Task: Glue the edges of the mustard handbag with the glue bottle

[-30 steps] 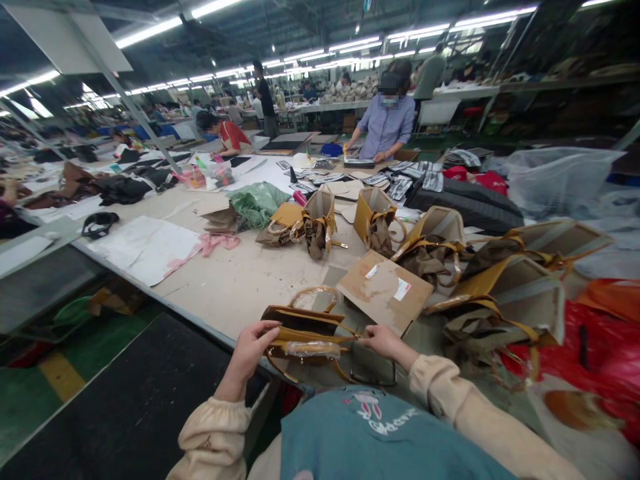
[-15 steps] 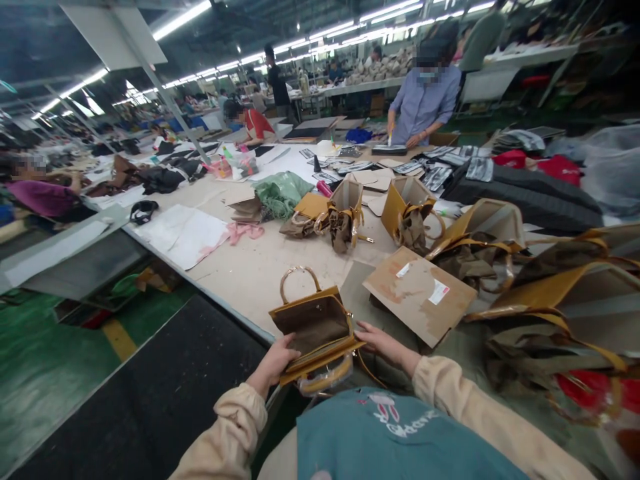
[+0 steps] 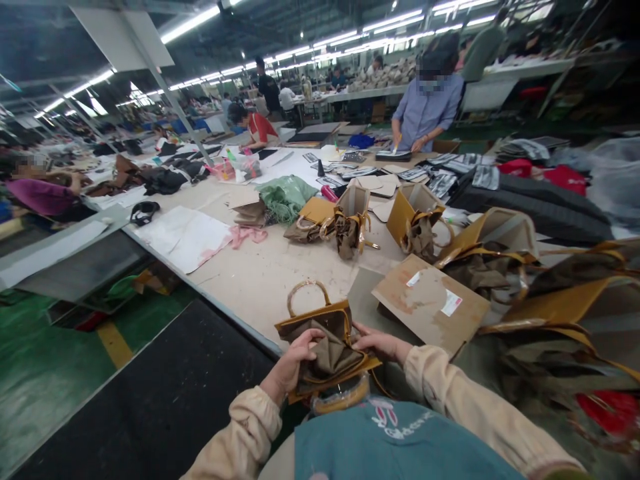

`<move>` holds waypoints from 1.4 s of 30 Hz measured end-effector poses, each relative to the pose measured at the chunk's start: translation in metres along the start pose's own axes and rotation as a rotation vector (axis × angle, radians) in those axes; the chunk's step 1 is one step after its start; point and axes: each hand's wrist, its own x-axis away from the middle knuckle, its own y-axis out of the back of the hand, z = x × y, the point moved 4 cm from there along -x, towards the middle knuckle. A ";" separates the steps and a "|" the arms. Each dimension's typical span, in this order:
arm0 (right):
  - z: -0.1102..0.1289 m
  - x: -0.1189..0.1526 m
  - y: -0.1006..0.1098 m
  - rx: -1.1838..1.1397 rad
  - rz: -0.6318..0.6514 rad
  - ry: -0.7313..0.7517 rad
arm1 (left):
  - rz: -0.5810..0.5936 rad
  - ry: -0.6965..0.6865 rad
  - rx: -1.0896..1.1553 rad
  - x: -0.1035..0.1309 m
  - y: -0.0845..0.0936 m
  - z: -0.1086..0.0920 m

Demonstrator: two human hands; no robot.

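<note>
A small mustard bag (image 3: pixel 325 340) sits at the near table (image 3: pixel 260 280) edge, mouth open toward the camera, with brown lining (image 3: pixel 330 352) bunched up inside it. The left hand (image 3: pixel 293 363) grips the bag's left side, fingers curled into the lining; the right hand (image 3: pixel 377 343) holds the right rim, fingers closed on it (thumb hidden). One handle (image 3: pixel 306 297) arches up behind the bag; a second, plastic-wrapped handle (image 3: pixel 343 397) hangs below, partly cut off by the teal apron (image 3: pixel 390 447). Just right lies a cardboard sheet (image 3: pixel 430 303). Beyond stand 2 more open bags (image 3: pixel 353 223) with lining spilling out, and larger ones at right are blurred, perhaps 3. A person in blue (image 3: pixel 425 110) works at the far end.
</note>
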 end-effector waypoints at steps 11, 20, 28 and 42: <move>0.020 0.008 -0.042 0.357 -0.032 0.118 | -0.017 -0.027 -0.747 -0.014 -0.008 0.022; 0.077 0.035 -0.055 0.556 -0.526 0.456 | -0.392 -0.339 -0.386 -0.034 -0.014 -0.010; 0.065 0.048 -0.061 0.800 -0.656 0.454 | -0.411 -0.357 -0.699 -0.052 -0.018 -0.016; 0.037 0.037 -0.024 0.996 -0.626 0.523 | -0.182 -0.103 -0.483 0.027 -0.025 -0.019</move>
